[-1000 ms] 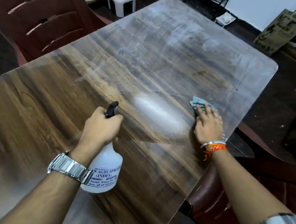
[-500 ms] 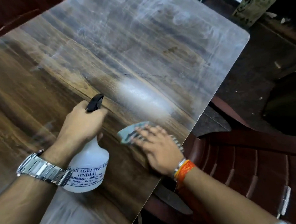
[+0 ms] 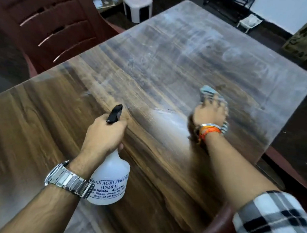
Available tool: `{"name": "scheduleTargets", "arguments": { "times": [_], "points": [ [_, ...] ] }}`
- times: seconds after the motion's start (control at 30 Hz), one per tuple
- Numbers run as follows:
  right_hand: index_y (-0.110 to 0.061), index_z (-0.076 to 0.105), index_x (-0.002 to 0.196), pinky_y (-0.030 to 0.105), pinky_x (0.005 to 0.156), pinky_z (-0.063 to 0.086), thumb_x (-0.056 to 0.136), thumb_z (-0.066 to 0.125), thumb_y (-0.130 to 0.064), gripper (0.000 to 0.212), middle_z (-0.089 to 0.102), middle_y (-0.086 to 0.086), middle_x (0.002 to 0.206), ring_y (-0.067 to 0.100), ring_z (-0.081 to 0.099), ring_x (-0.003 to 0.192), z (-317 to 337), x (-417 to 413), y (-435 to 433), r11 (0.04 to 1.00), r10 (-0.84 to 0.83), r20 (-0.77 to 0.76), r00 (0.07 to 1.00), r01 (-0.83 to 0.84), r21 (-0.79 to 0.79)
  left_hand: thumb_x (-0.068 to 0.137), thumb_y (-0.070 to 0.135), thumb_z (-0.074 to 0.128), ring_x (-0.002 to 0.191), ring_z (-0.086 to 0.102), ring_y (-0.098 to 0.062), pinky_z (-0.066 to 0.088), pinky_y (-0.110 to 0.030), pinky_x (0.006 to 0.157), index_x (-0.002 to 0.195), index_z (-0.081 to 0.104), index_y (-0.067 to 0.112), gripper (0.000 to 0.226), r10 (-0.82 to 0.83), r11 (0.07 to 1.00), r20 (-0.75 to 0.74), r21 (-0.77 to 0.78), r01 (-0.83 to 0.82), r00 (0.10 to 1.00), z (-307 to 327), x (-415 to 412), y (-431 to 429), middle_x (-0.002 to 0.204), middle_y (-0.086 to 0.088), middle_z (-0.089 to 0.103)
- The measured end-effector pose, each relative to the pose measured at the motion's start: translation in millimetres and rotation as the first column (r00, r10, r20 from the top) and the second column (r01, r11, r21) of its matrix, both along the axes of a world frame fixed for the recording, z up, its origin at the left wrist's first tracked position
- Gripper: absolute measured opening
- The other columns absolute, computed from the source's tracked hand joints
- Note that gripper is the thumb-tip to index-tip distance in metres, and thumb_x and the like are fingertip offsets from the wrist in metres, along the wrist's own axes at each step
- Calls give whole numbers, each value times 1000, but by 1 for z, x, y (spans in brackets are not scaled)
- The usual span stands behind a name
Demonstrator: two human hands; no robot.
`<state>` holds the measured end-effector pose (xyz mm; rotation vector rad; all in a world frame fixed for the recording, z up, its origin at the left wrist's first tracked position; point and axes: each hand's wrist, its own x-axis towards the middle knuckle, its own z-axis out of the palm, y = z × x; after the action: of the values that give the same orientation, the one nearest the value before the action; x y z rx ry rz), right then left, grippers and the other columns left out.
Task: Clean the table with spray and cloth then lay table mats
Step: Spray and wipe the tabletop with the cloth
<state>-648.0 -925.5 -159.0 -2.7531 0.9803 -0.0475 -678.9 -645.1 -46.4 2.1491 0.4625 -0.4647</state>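
Swung back out to the right and further up the worktop (image 3: 65,113) since half a second ago: right hand (image 3: 209,115) and cloth (image 3: 209,93), then close in by the bottle, now well apart from it, much as a second ago. Blurred with motion; fingers spread flat and pressed on the cloth, its grey-blue edge poking out beyond the fingertips toward the far side. Left hand (image 3: 105,133) hardly shifted, fingers clamped round the neck of the white spray bottle (image 3: 110,181), black nozzle aimed away across the wood, bottle upright and seemingly resting on the near part of the surface.

Between the two hands, a pale wet patch (image 3: 168,120), its long axis running from near the nozzle toward the right wrist, just beside and nearer the cloth hand. Probably the next stroke: a sweep leftward and nearer through that patch, so the right hand better placed than the left. Far half of the surface streaked and hazy; no table mats in view, so laying them likely some way off. Maroon chair (image 3: 47,30) at the far left corner
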Motion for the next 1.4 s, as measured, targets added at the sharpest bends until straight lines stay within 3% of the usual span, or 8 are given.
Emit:
{"name": "scheduleTargets", "arguments": {
  "times": [0.1,0.2,0.33,0.67,0.8,1.03,1.17,1.4],
  "points": [
    [-22,55,131,48,111,23,85,50,-29,47,47,11,143,37,41,129,-1,43,102,921,386,94,918,-388,5,76,30,58,40,65,-23,51,-38,61,87,65,13,21,100,995,35,-9,-100,994,0,22,19,68,-13,72],
    [-24,67,113,48,105,33,81,60,-31,34,62,6,125,34,50,118,-1,27,204,476,868,172,465,-879,-27,75,28,61,57,69,-33,57,-52,70,78,66,15,14,199,980,58,18,-200,978,0,37,40,57,-11,68],
    [-27,66,117,45,111,26,85,59,-32,33,57,0,134,29,45,128,-13,17,217,45,973,227,51,-998,33,77,19,61,56,53,-30,38,-39,60,67,62,9,14,256,960,119,82,-266,959,-5,53,56,48,-2,57],
    [-33,44,138,49,115,14,91,32,-39,49,33,1,153,33,28,138,-24,223,93,874,483,26,875,-480,-78,77,23,56,39,62,-25,51,-41,60,79,63,10,15,225,974,69,-16,-224,972,-26,93,65,50,-4,61],
    [-30,46,138,46,115,14,92,37,-37,47,33,4,153,34,28,138,-16,225,160,812,583,18,812,-582,-34,72,27,56,40,63,-26,51,-39,61,87,68,10,25,237,970,73,-71,-232,969,-28,117,69,67,-7,65],
    [-5,60,121,26,104,27,79,60,-27,48,53,16,135,28,44,127,27,171,321,190,956,189,226,-963,192,66,23,59,43,63,-26,53,-35,57,67,67,15,12,372,925,200,7,-380,907,-15,146,108,56,-5,65],
    [-22,58,128,34,108,30,83,36,-37,52,51,4,140,25,45,129,7,222,342,91,993,70,90,-996,-5,67,22,56,34,56,-20,49,-33,60,69,65,16,11,384,917,218,26,-398,897,-13,146,132,55,-2,62],
    [-23,46,136,53,112,25,81,23,-40,63,40,12,147,38,38,133,-12,342,168,822,565,6,825,-562,-95,66,25,55,36,53,-22,48,-41,60,73,61,11,17,411,911,143,-26,-412,900,-22,132,160,53,-9,55]
  ]
}}
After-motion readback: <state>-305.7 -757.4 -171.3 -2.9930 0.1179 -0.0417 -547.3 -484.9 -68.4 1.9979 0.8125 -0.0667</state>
